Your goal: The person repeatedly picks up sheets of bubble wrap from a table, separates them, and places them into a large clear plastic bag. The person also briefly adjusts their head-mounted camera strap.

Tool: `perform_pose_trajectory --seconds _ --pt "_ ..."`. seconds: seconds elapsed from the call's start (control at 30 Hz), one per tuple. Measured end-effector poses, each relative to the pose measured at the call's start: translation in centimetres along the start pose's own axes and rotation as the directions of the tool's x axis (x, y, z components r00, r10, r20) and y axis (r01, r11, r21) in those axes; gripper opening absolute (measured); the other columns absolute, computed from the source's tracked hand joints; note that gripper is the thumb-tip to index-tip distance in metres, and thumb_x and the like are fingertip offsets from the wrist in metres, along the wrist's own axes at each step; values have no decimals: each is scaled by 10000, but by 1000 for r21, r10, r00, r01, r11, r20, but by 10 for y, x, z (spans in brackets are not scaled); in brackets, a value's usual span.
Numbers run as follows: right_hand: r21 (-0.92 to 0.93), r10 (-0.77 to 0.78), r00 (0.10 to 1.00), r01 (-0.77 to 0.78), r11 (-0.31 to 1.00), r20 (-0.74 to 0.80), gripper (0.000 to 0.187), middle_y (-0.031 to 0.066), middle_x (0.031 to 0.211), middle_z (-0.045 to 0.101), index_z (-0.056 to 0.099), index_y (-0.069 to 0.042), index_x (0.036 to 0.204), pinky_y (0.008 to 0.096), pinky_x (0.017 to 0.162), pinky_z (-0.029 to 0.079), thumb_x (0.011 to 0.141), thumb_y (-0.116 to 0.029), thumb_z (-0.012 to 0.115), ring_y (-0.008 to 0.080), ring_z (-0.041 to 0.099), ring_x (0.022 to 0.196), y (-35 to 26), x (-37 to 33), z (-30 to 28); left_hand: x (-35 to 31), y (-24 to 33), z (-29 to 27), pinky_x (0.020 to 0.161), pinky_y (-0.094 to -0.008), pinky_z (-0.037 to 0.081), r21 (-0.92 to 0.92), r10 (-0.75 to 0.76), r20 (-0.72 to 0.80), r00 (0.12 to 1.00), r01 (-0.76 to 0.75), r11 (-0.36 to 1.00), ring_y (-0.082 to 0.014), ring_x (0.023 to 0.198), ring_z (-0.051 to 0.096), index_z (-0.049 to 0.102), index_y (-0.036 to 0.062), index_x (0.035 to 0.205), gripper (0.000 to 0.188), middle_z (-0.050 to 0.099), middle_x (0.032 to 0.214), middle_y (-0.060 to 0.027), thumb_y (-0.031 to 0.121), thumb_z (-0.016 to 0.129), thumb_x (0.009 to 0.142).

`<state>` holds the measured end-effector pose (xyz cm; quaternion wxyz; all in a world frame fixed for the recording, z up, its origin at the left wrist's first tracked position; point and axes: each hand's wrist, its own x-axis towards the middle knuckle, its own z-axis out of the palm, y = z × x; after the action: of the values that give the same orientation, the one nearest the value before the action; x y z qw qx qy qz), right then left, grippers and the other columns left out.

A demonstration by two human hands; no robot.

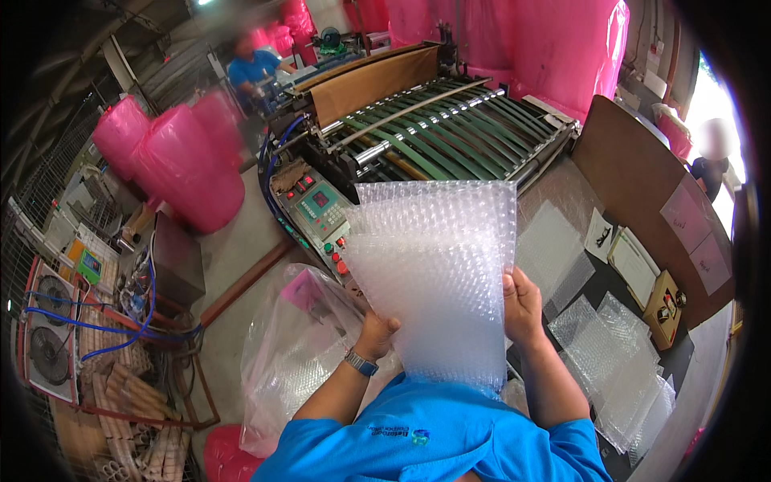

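Left hand (375,337) and right hand (523,301) pinch opposite side edges of layered bubble wrap sheets (438,281), clear, bumpy, roughly rectangular, spanning between the two grips in front of the blue shirt (361,442). Left of the grip, a thin, crinkled clear bag (261,353) holds bubbly plastic (309,394); right of it, loose flat sheets (614,361) overlap on a dark table (681,357).
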<state>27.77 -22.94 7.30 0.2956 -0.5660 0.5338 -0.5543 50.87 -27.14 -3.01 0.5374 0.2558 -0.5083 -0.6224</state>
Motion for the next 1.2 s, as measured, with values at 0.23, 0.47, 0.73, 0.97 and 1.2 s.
perform_pose_trajectory --seconds 0.23,0.47,0.73,0.97,1.2 --pt "-136 87 994 -77 988 67 330 134 722 564 566 0 943 316 635 429 900 -300 436 199 552 686 1 -13 7 9 15 18 838 -359 440 -138 -6 -329 944 -41 990 -211 985 513 398 18 1192 674 503 1117 -88 390 688 710" --pt "-222 202 943 -144 964 266 135 135 779 600 596 -9 874 299 655 448 829 -112 521 219 593 728 14 -38 -2 14 29 0 847 -384 444 -255 14 -380 925 -120 959 -233 993 511 406 41 1193 612 495 1132 -90 352 671 738" --pt "-176 133 966 -95 980 219 96 101 694 591 573 -2 810 280 603 442 813 -95 551 154 563 645 17 -44 -3 18 33 2 876 -397 422 -220 68 -405 912 -169 961 -249 1032 487 386 51 1221 620 475 1165 -92 352 658 751" --pt "-73 265 952 -257 964 151 211 52 619 545 544 -8 748 261 571 415 808 -202 601 119 528 625 35 -49 -16 21 43 -46 872 -409 426 -448 -21 -426 905 -190 874 -267 1046 484 378 37 1221 628 465 1183 -99 373 641 760" --pt "198 -43 998 52 979 -51 241 53 666 549 545 -3 782 280 598 423 787 -227 631 130 525 655 8 -17 7 9 18 -19 875 -394 426 -148 67 -451 890 -149 978 -241 1026 490 382 40 1218 633 479 1152 -91 388 640 756"
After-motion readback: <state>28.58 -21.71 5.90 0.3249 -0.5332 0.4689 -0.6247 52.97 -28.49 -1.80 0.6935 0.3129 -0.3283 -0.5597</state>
